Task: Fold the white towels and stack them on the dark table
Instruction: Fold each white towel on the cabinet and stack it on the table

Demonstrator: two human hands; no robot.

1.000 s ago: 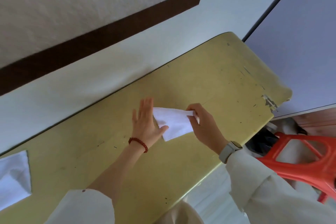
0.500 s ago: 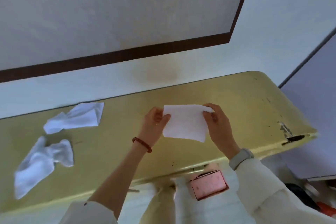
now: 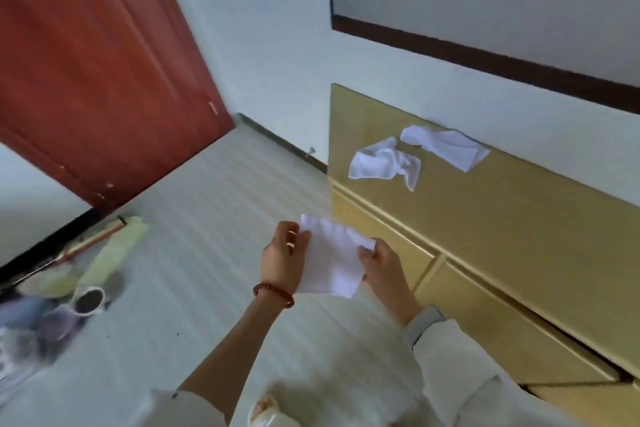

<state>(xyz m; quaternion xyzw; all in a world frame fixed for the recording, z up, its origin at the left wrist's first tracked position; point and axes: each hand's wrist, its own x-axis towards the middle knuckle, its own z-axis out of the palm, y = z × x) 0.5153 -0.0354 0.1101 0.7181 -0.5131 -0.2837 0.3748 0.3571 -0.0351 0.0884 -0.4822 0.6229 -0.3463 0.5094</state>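
Gripping one folded towel (image 3: 330,262): both hands (left (image 3: 282,258), right (image 3: 381,265)); two crumpled towels (image 3: 384,161) on desk (image 3: 519,218).

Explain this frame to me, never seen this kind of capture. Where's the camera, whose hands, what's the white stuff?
There is no robot here. A person wears one wide-angle camera on the head, looking forward and down, so you see their own arms from above. The picture is tilted and blurred, likely from head motion.

The left hand, with a red bead bracelet at the wrist, and the right hand, with a watch at the wrist, each pinch one side of a folded white towel, held in the air over the pale floor.

At right is a yellow table, with two more white towels lying crumpled on top, not folded.

Behind are a red-brown door and blurred clutter on the floor at left, too smeared to name. No dark table is in view.
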